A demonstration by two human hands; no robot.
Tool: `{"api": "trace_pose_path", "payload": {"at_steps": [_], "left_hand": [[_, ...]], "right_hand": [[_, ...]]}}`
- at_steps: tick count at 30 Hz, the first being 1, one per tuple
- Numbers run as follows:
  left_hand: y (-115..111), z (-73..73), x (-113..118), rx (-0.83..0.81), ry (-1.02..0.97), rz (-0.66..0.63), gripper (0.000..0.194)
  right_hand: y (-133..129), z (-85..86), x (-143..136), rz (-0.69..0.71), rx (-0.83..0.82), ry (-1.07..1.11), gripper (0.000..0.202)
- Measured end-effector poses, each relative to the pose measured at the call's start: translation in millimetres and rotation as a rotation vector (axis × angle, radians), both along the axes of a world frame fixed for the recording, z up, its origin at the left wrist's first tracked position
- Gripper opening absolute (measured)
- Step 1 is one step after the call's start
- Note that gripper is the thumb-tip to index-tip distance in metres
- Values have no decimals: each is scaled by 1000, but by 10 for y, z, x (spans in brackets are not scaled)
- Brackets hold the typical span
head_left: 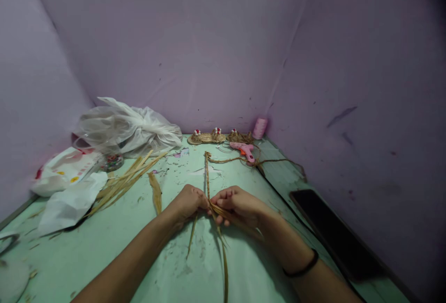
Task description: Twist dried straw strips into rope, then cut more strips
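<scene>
A thin braid of dried plant fibre (208,177) runs down the middle of the table, from a small knotted end at the far side to my two hands. My left hand (191,203) is closed, its fingertips pinching the near end of the braid. My right hand (239,206) grips the same place from the other side, with a pale fibre strip (223,214) running through its fingers and back under the wrist. Loose strand ends (225,261) hang from between the hands toward me. The exact crossing of the strands is partly hidden by fingertips.
Loose dried strips (128,182) lie at left beside a white packet (69,170) and a knotted plastic bag (132,124). At the back are woven slippers (207,138), a pink glue gun (245,149) and a pink thread spool (259,128). A dark phone-like slab (334,233) lies right.
</scene>
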State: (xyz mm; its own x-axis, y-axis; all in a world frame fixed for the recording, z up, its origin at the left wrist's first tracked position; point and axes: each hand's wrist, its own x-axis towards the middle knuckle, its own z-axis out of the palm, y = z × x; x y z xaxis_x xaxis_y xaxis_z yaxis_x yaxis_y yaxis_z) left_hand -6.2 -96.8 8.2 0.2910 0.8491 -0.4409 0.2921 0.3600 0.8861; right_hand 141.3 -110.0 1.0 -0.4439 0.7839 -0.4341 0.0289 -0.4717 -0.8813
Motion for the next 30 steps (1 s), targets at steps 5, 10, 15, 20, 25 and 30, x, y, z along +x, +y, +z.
{"api": "trace_pose_path", "payload": {"at_steps": [5,10,15,20,25,30], "left_hand": [[10,-5,-27,3,-20,-22,7],[-11,-3,-34,-5,-19,-7,6],[2,-44,-60,15,-39,-9,4],[10,-57,-72,19,-57,-24,4],[4,-6,-71,33,-5,-61,4],[38,-17,-111,36,33,-166,9]], "right_hand": [[48,87,4,19,18,-110,16],[79,96,-64,-84,70,-219,7],[34,31,-138,-171,40,-180,8],[-12,14,-166,-132,-99,16,12],[14,-6,-165,-166,-79,-80,12],[23,-49,-183,-209,-36,-170,9]]}}
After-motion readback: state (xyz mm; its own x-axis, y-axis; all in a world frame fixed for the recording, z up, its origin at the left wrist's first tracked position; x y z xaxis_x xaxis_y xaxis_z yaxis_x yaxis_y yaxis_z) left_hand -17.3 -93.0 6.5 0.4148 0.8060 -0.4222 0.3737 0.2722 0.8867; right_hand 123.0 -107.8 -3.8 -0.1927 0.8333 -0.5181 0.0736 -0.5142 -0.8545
